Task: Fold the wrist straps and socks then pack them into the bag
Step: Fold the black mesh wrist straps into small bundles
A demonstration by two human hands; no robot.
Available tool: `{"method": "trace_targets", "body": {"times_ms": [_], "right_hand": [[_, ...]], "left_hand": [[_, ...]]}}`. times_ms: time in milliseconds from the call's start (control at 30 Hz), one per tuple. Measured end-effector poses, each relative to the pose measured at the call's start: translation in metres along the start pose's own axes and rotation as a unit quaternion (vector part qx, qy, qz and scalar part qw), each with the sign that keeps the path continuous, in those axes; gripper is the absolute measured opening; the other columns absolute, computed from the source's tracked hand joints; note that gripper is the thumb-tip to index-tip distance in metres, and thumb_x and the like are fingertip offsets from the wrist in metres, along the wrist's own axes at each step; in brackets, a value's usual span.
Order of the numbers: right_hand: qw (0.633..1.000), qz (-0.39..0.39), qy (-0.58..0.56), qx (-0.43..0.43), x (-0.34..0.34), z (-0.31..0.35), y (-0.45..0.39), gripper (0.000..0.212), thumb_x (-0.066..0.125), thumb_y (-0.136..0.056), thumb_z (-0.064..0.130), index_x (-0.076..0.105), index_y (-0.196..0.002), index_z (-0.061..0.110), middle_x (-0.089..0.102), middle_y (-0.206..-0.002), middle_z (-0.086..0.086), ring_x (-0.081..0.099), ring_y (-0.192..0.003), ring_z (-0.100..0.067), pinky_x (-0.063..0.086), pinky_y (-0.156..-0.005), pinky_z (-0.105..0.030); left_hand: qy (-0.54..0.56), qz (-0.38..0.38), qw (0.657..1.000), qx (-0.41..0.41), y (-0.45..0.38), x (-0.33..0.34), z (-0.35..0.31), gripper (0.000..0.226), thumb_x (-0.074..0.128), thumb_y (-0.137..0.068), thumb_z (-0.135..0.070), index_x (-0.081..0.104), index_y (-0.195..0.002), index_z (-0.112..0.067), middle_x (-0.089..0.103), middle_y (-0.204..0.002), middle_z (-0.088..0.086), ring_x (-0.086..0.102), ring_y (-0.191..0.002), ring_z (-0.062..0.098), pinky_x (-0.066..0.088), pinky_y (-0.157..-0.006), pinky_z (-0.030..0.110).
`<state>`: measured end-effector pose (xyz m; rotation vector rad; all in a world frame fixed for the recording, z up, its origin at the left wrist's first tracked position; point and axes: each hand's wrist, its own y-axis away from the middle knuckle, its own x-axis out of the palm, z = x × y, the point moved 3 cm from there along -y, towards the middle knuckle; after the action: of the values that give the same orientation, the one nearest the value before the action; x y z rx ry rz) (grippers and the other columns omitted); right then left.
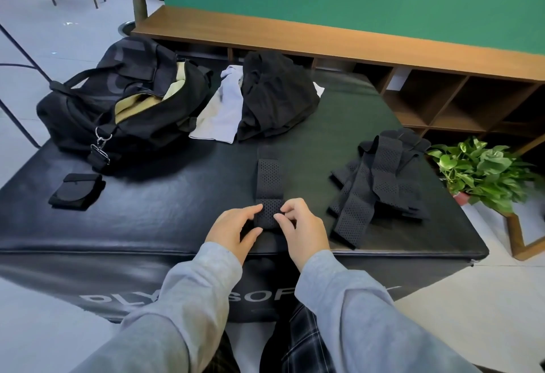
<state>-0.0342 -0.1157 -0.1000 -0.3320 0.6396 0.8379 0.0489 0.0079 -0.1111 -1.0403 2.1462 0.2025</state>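
Both hands, left hand (234, 226) and right hand (300, 226), pinch a wrist strap (268, 189) mid-fold; one folded strap (76, 191) lies near the bag (124, 107) (a strap pile (380, 183) waits unpacked).

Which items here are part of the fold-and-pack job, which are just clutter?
Job:
- perforated strap under both hands, left hand, right hand
- pile of straps
- folded black piece
- open duffel bag

Lying about:
- black garment
- grey cloth
- potted plant
- cubby shelf
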Motion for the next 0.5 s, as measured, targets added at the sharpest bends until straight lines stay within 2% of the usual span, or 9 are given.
{"method": "trace_targets", "body": {"times_ms": [100, 200, 367, 433, 500], "right_hand": [[1.000, 0.011, 0.004, -0.003, 0.0038, -0.0030, -0.0008, 0.019, 0.060, -0.091, 0.024, 0.058, -0.109, 0.019, 0.056, -0.093, 0.003, 0.050, -0.084, -0.012, 0.041, -0.083, -0.024], [0.999, 0.033, 0.013, -0.026, 0.0044, -0.0028, 0.0017, 0.033, 0.065, -0.088, 0.022, 0.056, -0.120, 0.019, 0.051, -0.099, 0.007, 0.047, -0.091, -0.007, 0.039, -0.088, -0.017], [0.994, 0.047, 0.069, -0.073, 0.0052, -0.0041, 0.0006, 0.042, 0.059, -0.087, 0.010, 0.053, -0.128, 0.014, 0.045, -0.100, 0.005, 0.044, -0.092, -0.009, 0.036, -0.088, -0.015], [0.994, 0.045, 0.072, -0.075, 0.0061, -0.0046, -0.0006, 0.041, 0.056, -0.088, 0.007, 0.053, -0.128, 0.013, 0.044, -0.099, 0.005, 0.044, -0.091, -0.009, 0.036, -0.088, -0.015], [0.993, 0.042, 0.073, -0.080, 0.0072, -0.0055, -0.0011, 0.038, 0.055, -0.090, 0.008, 0.054, -0.128, 0.013, 0.044, -0.098, 0.005, 0.045, -0.090, -0.009, 0.033, -0.085, -0.011]], "left_hand": [[-0.030, -0.001, 0.999, 0.022, -0.0025, 0.0014, 0.0021, 0.039, 0.066, -0.085, -0.013, 0.060, -0.124, -0.016, 0.062, -0.102, 0.001, 0.053, -0.103, 0.019, 0.033, -0.086, 0.016], [-0.034, -0.010, 0.999, 0.024, -0.0026, 0.0026, 0.0037, 0.040, 0.064, -0.084, -0.006, 0.060, -0.123, -0.012, 0.064, -0.103, 0.005, 0.054, -0.103, 0.022, 0.035, -0.088, 0.020], [-0.028, -0.015, 0.999, 0.007, -0.0012, 0.0031, 0.0042, 0.044, 0.056, -0.083, 0.002, 0.058, -0.125, -0.011, 0.062, -0.108, 0.004, 0.050, -0.108, 0.020, 0.032, -0.091, 0.018], [-0.028, -0.015, 0.999, 0.012, -0.0012, 0.0031, 0.0032, 0.044, 0.056, -0.084, 0.001, 0.058, -0.125, -0.012, 0.060, -0.106, 0.001, 0.051, -0.105, 0.019, 0.031, -0.090, 0.016], [-0.016, -0.027, 0.999, 0.014, -0.0001, 0.0027, 0.0027, 0.042, 0.059, -0.084, 0.000, 0.059, -0.124, -0.014, 0.054, -0.102, -0.005, 0.050, -0.097, 0.012, 0.031, -0.085, 0.008]]}}
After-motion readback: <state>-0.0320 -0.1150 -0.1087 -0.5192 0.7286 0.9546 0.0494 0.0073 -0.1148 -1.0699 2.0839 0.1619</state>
